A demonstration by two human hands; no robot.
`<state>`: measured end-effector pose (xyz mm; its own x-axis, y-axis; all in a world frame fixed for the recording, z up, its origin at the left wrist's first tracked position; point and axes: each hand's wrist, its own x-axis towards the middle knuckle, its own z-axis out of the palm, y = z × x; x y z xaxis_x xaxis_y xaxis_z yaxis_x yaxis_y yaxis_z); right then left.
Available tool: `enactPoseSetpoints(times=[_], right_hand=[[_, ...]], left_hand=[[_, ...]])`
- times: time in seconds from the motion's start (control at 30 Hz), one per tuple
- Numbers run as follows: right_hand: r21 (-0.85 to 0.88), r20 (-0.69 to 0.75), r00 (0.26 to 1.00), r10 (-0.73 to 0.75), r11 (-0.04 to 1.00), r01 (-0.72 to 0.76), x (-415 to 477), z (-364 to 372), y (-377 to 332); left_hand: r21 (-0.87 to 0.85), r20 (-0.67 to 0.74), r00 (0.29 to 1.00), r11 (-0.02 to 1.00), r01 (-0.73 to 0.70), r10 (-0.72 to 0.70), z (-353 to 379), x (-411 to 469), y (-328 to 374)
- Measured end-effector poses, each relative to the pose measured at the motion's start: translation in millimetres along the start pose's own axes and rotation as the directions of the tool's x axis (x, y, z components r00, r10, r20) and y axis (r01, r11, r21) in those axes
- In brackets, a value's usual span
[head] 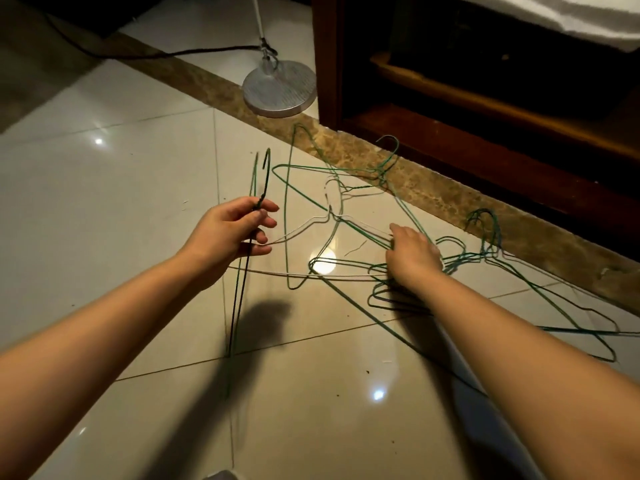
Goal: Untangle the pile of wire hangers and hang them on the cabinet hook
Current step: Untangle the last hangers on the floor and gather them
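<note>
The left hand [232, 233] pinches two green wire hangers [259, 203] upright by their necks. The right hand [414, 254] rests on the tangled pile [332, 214] on the tiled floor [121, 202]; whether it grips any wire, I cannot tell.

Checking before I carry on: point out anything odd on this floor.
The hangers lie tangled on the tiles beside the cabinet, green and white wires crossing. A short loose wire scrap lies among them. Nothing else stands out.

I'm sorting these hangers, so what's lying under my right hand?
Under the right hand lie tangled green and white wire hangers on the floor. Where the wires cross beneath the palm is covered.
</note>
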<state>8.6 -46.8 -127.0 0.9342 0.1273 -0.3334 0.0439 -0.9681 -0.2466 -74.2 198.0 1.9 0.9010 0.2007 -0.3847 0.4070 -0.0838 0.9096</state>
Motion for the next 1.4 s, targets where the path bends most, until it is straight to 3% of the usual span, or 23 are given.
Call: enactPoseSetpoints(times=[0.2,0.37,0.57,0.7,0.9,1.13,1.23,1.4], right_hand=[[-0.209,-0.071,0.994,-0.086,0.975,0.070,9.5,11.3,8.4],[-0.032,-0.143,0.972,-0.184,0.983,0.182,6.7,6.9,11.2],[-0.083,-0.301,0.901,-0.312,0.950,0.301,13.4,-11.1,9.0],[0.049,-0.398,0.845,-0.357,0.912,0.408,14.1,-25.4,5.2],[0.084,-0.481,0.742,-0.467,0.818,0.569,3.9,-58.1,4.9],[0.123,-0.604,0.677,-0.421,0.789,0.601,-12.2,-91.4,0.3],[0.190,-0.606,0.703,-0.372,0.791,0.582,-18.9,-95.0,8.1],[0.347,-0.592,0.785,-0.183,0.821,0.453,-35.7,-92.1,32.5]], left_hand=[[0.014,-0.087,0.996,1.000,0.025,-0.024,-33.8,8.4,-21.0],[0.018,-0.147,0.988,0.999,0.039,-0.036,-49.5,16.1,-30.4],[0.050,-0.143,0.986,0.995,0.089,-0.082,-53.2,21.8,-34.7],[0.037,-0.090,0.989,0.992,0.121,-0.117,-45.5,17.0,-33.9],[0.011,0.145,0.982,0.992,0.123,-0.123,-19.1,5.9,-10.9],[-0.041,0.385,0.922,0.998,0.053,-0.033,62.0,-21.2,24.2],[-0.141,0.462,0.887,0.988,0.068,0.005,94.2,-35.8,28.1],[-0.266,0.451,0.892,0.949,0.171,-0.034,128.4,-46.7,29.6]])
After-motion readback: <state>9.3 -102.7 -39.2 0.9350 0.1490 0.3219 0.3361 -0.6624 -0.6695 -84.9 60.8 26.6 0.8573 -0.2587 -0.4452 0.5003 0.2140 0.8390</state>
